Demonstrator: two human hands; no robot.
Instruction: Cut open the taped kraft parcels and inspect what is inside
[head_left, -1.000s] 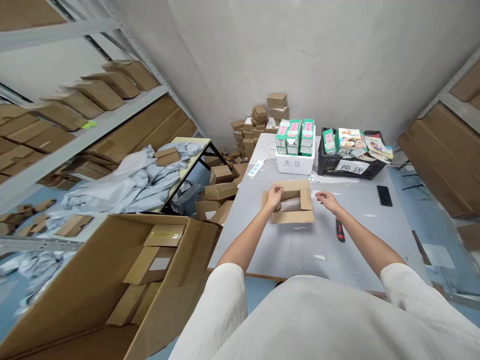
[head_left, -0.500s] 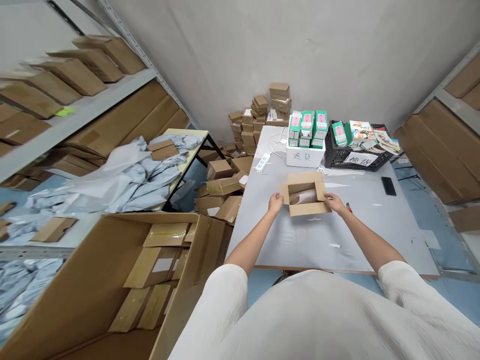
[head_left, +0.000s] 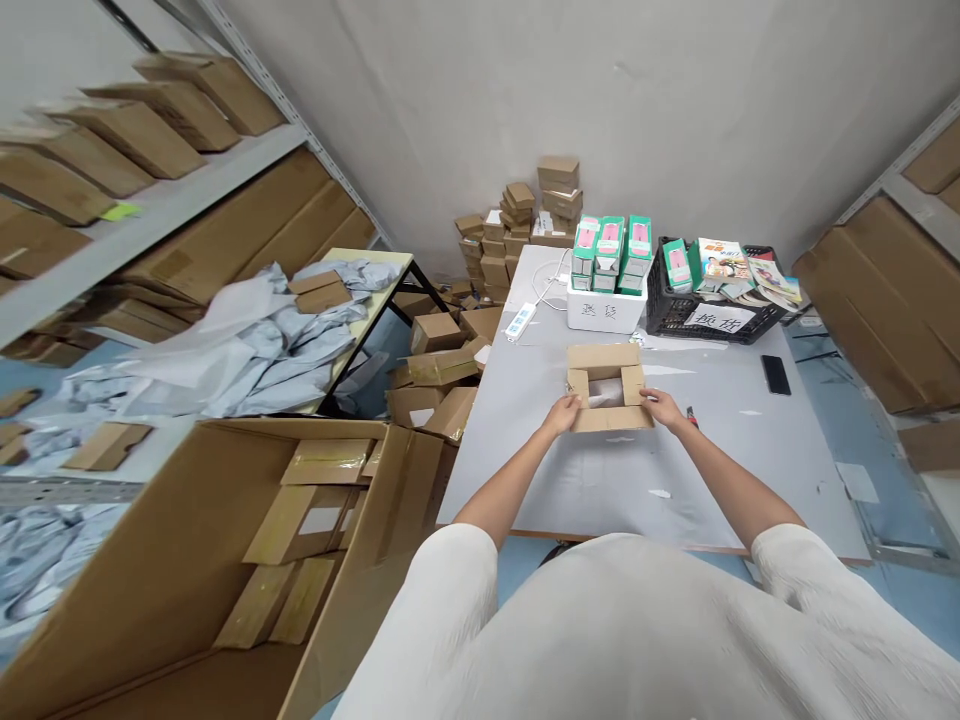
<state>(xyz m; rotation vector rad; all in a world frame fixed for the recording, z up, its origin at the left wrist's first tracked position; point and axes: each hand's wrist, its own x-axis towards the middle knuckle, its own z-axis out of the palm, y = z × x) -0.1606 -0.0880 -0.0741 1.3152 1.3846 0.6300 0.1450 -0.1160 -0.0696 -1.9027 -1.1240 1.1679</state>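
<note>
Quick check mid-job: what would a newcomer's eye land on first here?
Probably the huge open carton at lower left, with taped boxes inside. Next, the small open box at the grey table, left hand and right hand at its two sides. Then the green-and-pink boxes in the white bin at the table's far end, beside the black crate.

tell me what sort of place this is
Probably a parcel packing room or small stockroom: cardboard boxes line the metal shelf, a large carton holds taped boxes, and a utility knife lies on the worktable.
</note>
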